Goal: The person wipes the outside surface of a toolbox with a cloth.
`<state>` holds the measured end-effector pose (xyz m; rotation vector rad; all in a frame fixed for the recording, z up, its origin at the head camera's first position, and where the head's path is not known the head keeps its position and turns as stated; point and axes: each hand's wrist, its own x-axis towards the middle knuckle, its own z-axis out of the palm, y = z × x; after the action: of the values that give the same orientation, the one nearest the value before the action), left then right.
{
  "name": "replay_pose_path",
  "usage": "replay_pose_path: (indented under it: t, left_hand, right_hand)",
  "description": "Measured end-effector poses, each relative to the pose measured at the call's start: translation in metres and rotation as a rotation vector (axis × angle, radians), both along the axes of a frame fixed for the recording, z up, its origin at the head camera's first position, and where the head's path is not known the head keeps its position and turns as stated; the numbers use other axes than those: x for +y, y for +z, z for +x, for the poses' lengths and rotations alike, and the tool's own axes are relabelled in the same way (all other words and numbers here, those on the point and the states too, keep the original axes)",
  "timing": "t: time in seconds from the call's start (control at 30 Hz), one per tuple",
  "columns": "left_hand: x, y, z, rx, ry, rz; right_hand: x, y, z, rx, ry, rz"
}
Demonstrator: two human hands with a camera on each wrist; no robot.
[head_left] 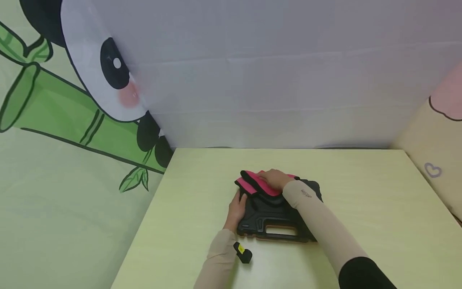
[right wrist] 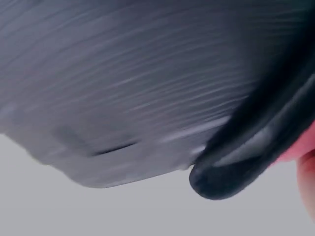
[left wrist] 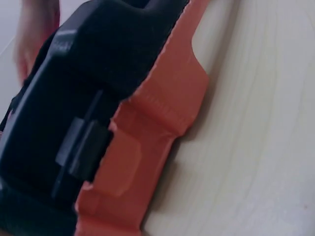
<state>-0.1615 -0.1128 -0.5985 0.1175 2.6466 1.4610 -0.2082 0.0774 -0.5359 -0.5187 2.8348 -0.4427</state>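
A black hard carrying case (head_left: pixel 260 214) with an orange underside lies on the table, its handle toward me. On its far part rests a pink cloth piece (head_left: pixel 247 185) with black edging, folded or layered; its exact kind is unclear. My right hand (head_left: pixel 276 179) grips this cloth from above. In the right wrist view a black cloth edge (right wrist: pixel 221 182) sticks out past the dark case surface (right wrist: pixel 113 118). At the case's left side, my left hand (head_left: pixel 237 208) touches it with fairly straight fingers. The left wrist view shows a latch (left wrist: pixel 83 147) and the orange side (left wrist: pixel 147 128).
The pale table (head_left: pixel 361 192) meets a light cloth backdrop (head_left: pixel 270 80) at its far edge. A printed panel with green bamboo (head_left: pixel 68 100) hangs at left. At my left wrist sits a small black device (head_left: pixel 243 253) with a yellow label.
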Motion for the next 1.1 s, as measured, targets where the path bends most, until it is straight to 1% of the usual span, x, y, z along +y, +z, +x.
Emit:
replay_pose_path:
  t: [0.07, 0.13, 0.3, 0.37, 0.43, 0.5, 0.6, 0.7, 0.73, 0.8, 0.87, 0.93, 1.1]
  left_hand:
    - [0.001, 0.006, 0.004, 0.014, -0.006, -0.029]
    - [0.002, 0.006, 0.004, 0.017, -0.012, -0.04]
    - [0.0, 0.005, 0.002, -0.036, -0.003, 0.021]
    - [0.0, 0.006, 0.003, -0.05, 0.003, 0.036]
    - [0.0, 0.006, 0.004, -0.051, 0.001, 0.034]
    - [0.001, 0.006, 0.004, -0.051, -0.007, 0.024]
    - [0.002, 0.006, 0.003, -0.046, -0.006, 0.012]
    - [0.0, 0.005, 0.002, -0.044, 0.001, 0.001]
    - [-0.001, 0.005, 0.001, -0.044, 0.004, 0.003]
    - [-0.002, 0.005, 0.001, -0.046, 0.004, 0.011]
    - [-0.003, 0.005, 0.0, -0.049, 0.001, 0.017]
    - [-0.002, 0.005, 0.001, -0.058, 0.004, 0.028]
    - [0.004, 0.004, 0.001, -0.048, -0.016, 0.022]
  right_hand:
    - [0.016, -0.001, 0.004, 0.012, -0.007, 0.016]
    - [0.033, -0.001, 0.01, 0.014, -0.017, 0.025]
    - [0.073, 0.002, 0.023, -0.045, -0.083, 0.019]
    - [0.091, 0.001, 0.03, -0.067, -0.114, -0.009]
    - [0.108, -0.002, 0.036, -0.052, -0.118, -0.042]
    - [0.125, -0.006, 0.043, -0.033, -0.142, -0.091]
    - [0.143, -0.014, 0.052, -0.026, -0.203, -0.179]
    - [0.145, -0.02, 0.055, -0.064, -0.292, -0.239]
    - [0.143, -0.021, 0.055, -0.071, -0.311, -0.234]
    - [0.135, -0.022, 0.052, -0.08, -0.32, -0.189]
    - [0.124, -0.022, 0.048, -0.07, -0.309, -0.11]
    - [0.115, -0.02, 0.044, -0.056, -0.281, -0.025]
    - [0.097, -0.011, 0.038, -0.068, -0.259, 0.052]
